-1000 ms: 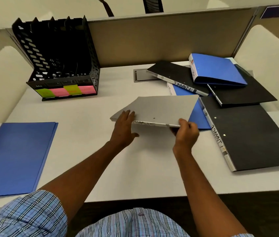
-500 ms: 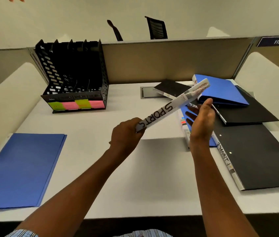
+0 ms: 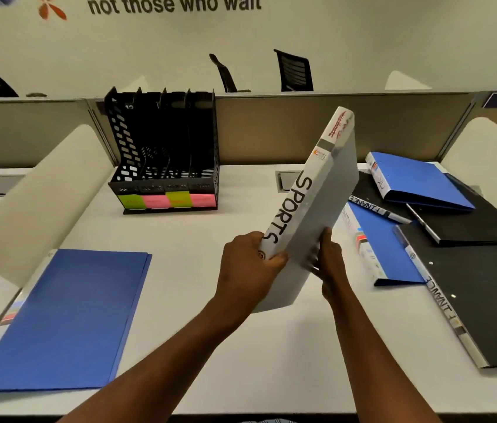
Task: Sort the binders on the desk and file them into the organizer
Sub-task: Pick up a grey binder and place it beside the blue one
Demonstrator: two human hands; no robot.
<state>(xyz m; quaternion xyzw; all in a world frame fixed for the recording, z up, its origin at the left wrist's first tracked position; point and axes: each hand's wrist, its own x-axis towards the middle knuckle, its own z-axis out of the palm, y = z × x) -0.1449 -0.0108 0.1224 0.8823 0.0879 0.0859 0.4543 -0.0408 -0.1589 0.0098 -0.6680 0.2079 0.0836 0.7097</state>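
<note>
Mid-sort, by the look of it: held a grey plastic binder marked SPORTS [image 3: 317, 209] raised and tilted above the white table [image 3: 210, 346], leaning toward 1 o'clock with its spine toward the camera. Gripped at the lower spine by the left hand [image 3: 250, 267], curled round the edge; pinched at the cover's lower edge by the right hand [image 3: 329, 264], partly hidden behind the binder. Next, probably, called for a carry toward 11 o'clock to the black mesh organizer [image 3: 161, 154], then an upright slide into the matching slot. Could not read the green and pink sticky labels [image 3: 164, 199] on its front, so could not tell which slot. Left unfiled: a heap of blue and black binders [image 3: 442, 224] at 3 o'clock, cut off at the frame edge, and a flat blue folder [image 3: 67, 319] at 8 o'clock.
</note>
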